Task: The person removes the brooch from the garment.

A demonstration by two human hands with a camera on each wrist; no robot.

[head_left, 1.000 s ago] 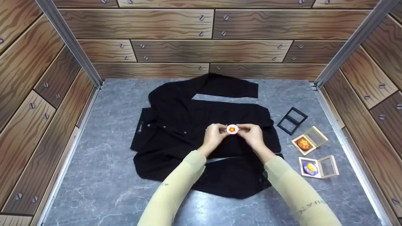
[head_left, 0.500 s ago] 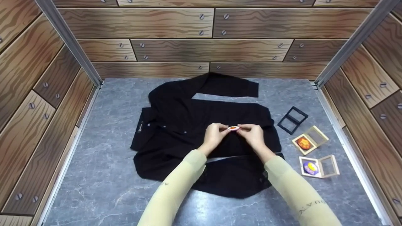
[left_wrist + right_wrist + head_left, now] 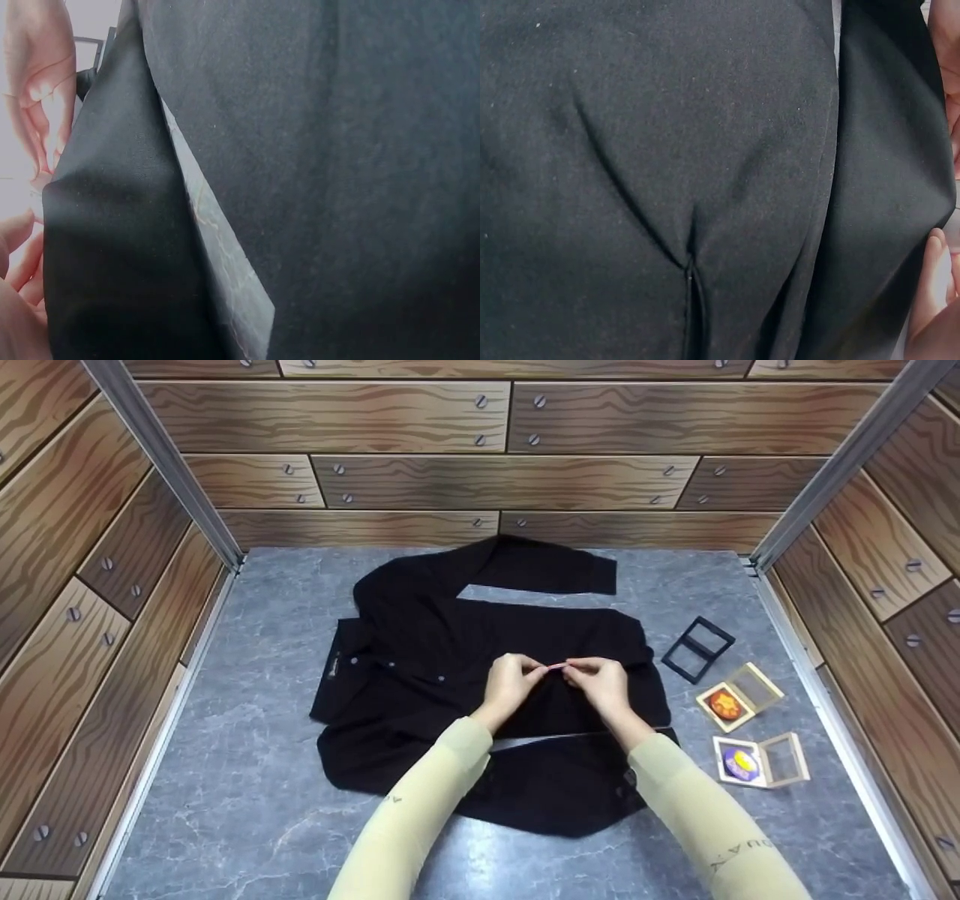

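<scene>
A small round badge (image 3: 556,666) is held nearly edge-on above a black shirt (image 3: 420,630), so only a thin rim shows in the head view. My left hand (image 3: 510,686) pinches its left side between thumb and fingers. On the opposite side, my right hand (image 3: 602,686) pinches it in the same way. The shirt lies spread with its collar to the left. Dark cloth covers most of both wrist views. The left wrist view shows both hands' fingertips meeting at a pale edge, partly behind the cloth. I cannot tell whether the fingers also touch the shirt.
Right of the shirt lie an open black frame case (image 3: 698,649), an open case with an orange disc (image 3: 725,704), and another with a purple and yellow disc (image 3: 742,763). Wood-patterned walls (image 3: 412,416) surround the grey marbled tabletop (image 3: 247,780).
The badge has tipped from showing its orange flower face to lying almost edge-on, turned between the fingers. Both hands stay in about the same place. The shirt and cases have not moved.
</scene>
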